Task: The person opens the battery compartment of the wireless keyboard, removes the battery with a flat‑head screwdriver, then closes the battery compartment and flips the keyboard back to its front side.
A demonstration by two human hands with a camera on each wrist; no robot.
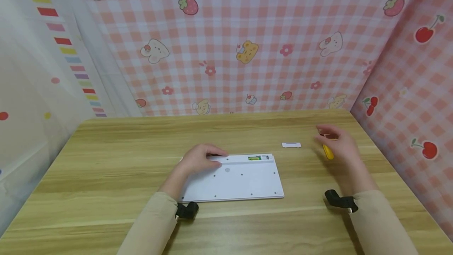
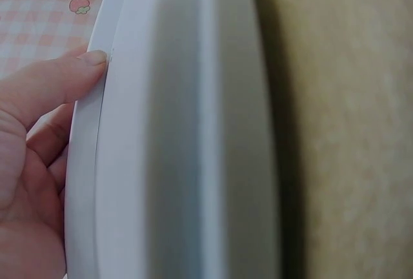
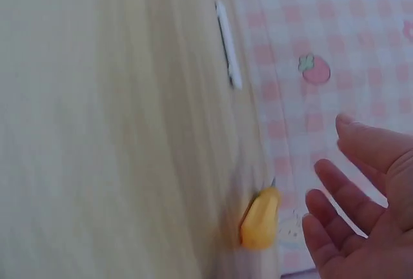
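"The left hand (image 1: 201,160) pinches the far edge of the face-down keyboard (image 1: 244,184) on the bench (image 1: 265,231). And the right hand (image 1: 340,145)?"

"Loosely spread, empty, near the yellow-handled screwdriver (image 3: 260,221). A steady left grip, clear of the battery (image 1: 255,158), should serve best."

The left hand (image 2: 27,182) is pinching the far edge of a white panel (image 2: 126,163), its thumb (image 2: 61,80) resting on the panel's rim. Blurred grey bands are running along the panel's near side, beside a wooden tabletop (image 2: 355,130); a pink checked cloth (image 2: 39,30) bearing a strawberry (image 2: 80,5) is showing beyond.
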